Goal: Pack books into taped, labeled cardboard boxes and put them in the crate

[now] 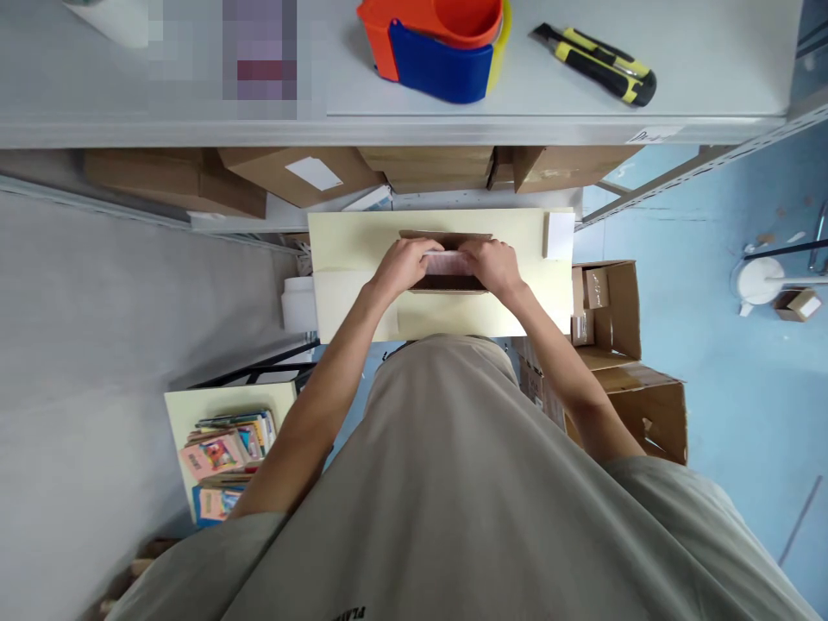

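Observation:
A small open brown cardboard box (pixel 445 236) sits on a pale yellow board (pixel 349 250) below the grey shelf. My left hand (pixel 404 263) and my right hand (pixel 495 263) are side by side over the box. Both grip a pale wrapped item (pixel 446 261) at its ends, holding it in the box opening. The item's lower part is hidden by my fingers and the box.
On the grey shelf (pixel 711 69) above lie an orange and blue tape dispenser (pixel 436 47) and a yellow and black utility knife (pixel 599 65). Brown cartons (pixel 621 362) stand on the right, a box of colourful books (pixel 226 457) at the lower left, blue floor at right.

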`<state>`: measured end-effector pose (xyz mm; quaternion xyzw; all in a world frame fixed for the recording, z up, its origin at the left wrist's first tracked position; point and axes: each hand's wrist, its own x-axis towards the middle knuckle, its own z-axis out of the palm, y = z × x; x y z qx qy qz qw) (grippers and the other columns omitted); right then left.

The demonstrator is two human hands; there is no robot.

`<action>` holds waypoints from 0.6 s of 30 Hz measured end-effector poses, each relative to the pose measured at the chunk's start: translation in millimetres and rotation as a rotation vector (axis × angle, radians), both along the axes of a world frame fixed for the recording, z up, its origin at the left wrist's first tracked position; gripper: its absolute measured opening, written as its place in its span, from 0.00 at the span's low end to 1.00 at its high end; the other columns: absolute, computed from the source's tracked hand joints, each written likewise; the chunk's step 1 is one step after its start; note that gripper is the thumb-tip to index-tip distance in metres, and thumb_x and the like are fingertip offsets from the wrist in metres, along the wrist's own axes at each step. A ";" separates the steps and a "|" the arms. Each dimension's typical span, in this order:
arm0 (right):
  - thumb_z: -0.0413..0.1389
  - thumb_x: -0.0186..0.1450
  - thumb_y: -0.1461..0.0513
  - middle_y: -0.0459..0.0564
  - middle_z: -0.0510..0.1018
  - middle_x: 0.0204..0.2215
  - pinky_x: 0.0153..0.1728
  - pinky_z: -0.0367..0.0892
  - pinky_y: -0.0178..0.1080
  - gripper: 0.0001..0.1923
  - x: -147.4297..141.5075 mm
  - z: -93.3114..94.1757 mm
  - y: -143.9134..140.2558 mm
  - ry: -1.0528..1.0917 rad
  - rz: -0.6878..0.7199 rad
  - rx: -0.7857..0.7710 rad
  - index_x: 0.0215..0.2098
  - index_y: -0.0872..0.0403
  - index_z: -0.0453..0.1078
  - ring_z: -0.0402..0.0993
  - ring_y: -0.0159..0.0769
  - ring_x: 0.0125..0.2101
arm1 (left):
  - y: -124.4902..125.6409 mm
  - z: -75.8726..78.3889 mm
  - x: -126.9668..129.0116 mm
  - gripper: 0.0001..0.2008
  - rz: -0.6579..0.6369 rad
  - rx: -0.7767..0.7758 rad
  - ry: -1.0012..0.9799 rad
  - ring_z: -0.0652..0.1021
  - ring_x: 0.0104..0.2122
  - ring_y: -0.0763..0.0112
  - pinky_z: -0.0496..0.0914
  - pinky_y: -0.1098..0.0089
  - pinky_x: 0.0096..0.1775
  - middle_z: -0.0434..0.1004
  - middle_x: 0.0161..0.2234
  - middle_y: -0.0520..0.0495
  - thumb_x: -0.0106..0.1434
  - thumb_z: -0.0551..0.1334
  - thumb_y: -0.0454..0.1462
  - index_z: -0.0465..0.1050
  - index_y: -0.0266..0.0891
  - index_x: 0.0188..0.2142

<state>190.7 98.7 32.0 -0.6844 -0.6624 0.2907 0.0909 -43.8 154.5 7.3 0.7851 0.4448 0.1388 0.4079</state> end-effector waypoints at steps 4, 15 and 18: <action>0.60 0.72 0.72 0.61 0.92 0.46 0.61 0.73 0.53 0.15 -6.4 -23.3 -3.8 0.025 0.046 -0.030 0.43 0.51 0.88 0.87 0.54 0.50 | -4.2 -18.3 -1.5 0.22 -0.019 -0.048 0.065 0.87 0.56 0.43 0.74 0.45 0.67 0.93 0.50 0.45 0.65 0.65 0.26 0.91 0.49 0.51; 0.57 0.77 0.66 0.58 0.92 0.47 0.64 0.75 0.56 0.15 18.4 -19.0 -33.3 0.127 -0.081 0.116 0.44 0.50 0.87 0.87 0.52 0.51 | -32.8 -7.0 -29.9 0.15 0.270 0.096 -0.020 0.84 0.59 0.51 0.76 0.54 0.67 0.87 0.58 0.39 0.75 0.64 0.32 0.86 0.42 0.56; 0.56 0.78 0.61 0.59 0.91 0.52 0.59 0.80 0.54 0.16 49.4 -12.0 -54.6 0.157 -0.265 0.184 0.53 0.52 0.87 0.89 0.51 0.51 | -45.4 -12.6 -67.1 0.14 0.577 0.108 -0.059 0.86 0.54 0.56 0.80 0.57 0.61 0.86 0.57 0.39 0.77 0.63 0.36 0.83 0.43 0.58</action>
